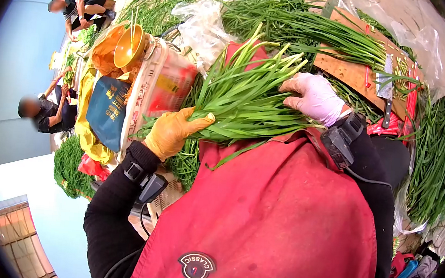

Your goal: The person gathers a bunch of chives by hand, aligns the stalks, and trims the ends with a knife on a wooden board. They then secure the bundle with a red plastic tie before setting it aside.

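Observation:
A thick bunch of green garlic chives (247, 101) lies across the front of my red apron (269, 213), its pale stem ends fanned toward the upper right. My left hand (172, 132), in an orange glove, is closed round the bunch's left side with the thumb on top. At the right side, my right hand (312, 98), in a pale pink glove, has its fingers bent against the leaves; part of its grip is hidden. Beyond the right hand, more chives lie over a wooden cutting board (341, 70), where a knife (385, 85) with a black handle rests.
Loose chives (166, 5) are heaped on the floor ahead, with clear plastic bags (207, 22) among them. On the left stand a plastic crate (161, 82) and an orange bowl (128, 49) with chopsticks. Two people sit farther left. Another heap (435, 159) lies at right.

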`<action>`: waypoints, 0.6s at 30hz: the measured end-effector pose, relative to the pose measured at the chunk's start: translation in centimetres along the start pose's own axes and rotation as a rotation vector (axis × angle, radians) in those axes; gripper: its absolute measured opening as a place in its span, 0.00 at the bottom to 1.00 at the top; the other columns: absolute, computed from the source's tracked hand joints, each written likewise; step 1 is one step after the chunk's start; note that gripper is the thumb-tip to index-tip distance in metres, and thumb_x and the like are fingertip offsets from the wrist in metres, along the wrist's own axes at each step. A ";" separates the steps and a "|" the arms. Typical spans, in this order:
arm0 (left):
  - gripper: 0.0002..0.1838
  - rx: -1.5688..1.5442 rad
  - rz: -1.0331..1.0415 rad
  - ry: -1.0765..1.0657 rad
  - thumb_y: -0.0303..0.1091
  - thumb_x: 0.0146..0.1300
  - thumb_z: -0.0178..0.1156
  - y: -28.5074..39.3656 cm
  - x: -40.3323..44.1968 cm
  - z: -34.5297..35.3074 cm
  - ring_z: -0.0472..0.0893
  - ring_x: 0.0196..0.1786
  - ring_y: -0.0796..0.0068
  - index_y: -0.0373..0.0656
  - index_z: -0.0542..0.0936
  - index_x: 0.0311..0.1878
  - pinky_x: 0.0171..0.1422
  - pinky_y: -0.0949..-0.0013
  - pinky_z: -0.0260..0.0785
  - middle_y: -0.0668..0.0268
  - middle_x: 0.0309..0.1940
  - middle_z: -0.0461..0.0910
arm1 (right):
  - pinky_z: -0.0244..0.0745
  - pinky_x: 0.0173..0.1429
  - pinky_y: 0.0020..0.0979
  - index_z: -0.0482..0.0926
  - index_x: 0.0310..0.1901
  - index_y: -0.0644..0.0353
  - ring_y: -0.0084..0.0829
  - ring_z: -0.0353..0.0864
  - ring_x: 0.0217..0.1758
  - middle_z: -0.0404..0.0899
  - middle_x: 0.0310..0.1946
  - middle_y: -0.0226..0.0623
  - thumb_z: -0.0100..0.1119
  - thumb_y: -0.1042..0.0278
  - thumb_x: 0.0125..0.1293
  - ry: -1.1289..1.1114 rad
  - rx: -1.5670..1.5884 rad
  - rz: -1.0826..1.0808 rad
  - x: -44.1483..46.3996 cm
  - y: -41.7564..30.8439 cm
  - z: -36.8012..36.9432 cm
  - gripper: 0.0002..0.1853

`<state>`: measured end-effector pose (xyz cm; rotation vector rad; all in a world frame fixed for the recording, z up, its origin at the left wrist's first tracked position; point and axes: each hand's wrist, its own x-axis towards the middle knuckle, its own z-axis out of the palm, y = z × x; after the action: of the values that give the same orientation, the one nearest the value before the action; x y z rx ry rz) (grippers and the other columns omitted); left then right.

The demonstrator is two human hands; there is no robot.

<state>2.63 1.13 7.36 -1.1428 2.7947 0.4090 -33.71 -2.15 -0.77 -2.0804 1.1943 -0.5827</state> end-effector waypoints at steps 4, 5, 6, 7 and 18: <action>0.37 0.041 0.038 0.022 0.20 0.51 0.57 -0.5 0.0 0.3 0.82 0.35 0.50 0.68 0.74 0.64 0.38 0.57 0.76 0.48 0.49 0.79 | 0.75 0.48 0.42 0.84 0.39 0.60 0.46 0.80 0.41 0.80 0.33 0.43 0.67 0.70 0.52 -0.003 -0.082 -0.111 1.0 -0.3 0.4 0.12; 0.37 0.057 0.036 0.020 0.20 0.51 0.57 -0.6 -0.2 0.4 0.82 0.35 0.50 0.68 0.74 0.64 0.38 0.57 0.76 0.48 0.49 0.79 | 0.75 0.47 0.43 0.84 0.38 0.60 0.46 0.80 0.41 0.80 0.32 0.42 0.67 0.70 0.51 0.028 -0.089 -0.165 1.2 0.1 0.8 0.11; 0.36 0.072 0.035 0.018 0.21 0.51 0.58 -0.7 -0.3 0.5 0.82 0.35 0.50 0.68 0.74 0.64 0.39 0.57 0.76 0.48 0.49 0.79 | 0.74 0.46 0.41 0.83 0.37 0.62 0.46 0.79 0.39 0.79 0.31 0.43 0.66 0.72 0.52 0.095 -0.050 -0.221 1.0 0.2 0.6 0.10; 0.36 0.086 0.035 0.017 0.21 0.51 0.58 -0.7 -0.4 0.6 0.82 0.36 0.50 0.68 0.74 0.64 0.39 0.57 0.76 0.49 0.49 0.79 | 0.74 0.45 0.40 0.82 0.37 0.62 0.45 0.80 0.38 0.80 0.31 0.43 0.66 0.73 0.52 0.062 -0.004 -0.109 0.9 0.5 0.3 0.10; 0.38 0.028 -0.022 -0.015 0.11 0.41 0.55 0.5 0.1 -0.3 0.81 0.43 0.48 0.55 0.78 0.59 0.43 0.56 0.74 0.54 0.48 0.80 | 0.76 0.39 0.44 0.79 0.30 0.60 0.52 0.81 0.35 0.80 0.27 0.49 0.58 0.68 0.54 0.014 -0.179 0.496 -7.5 10.7 -2.6 0.06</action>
<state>2.22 1.31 7.72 -1.1591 2.7635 0.3740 -45.24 -0.34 -7.20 -1.8145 1.7466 -0.2631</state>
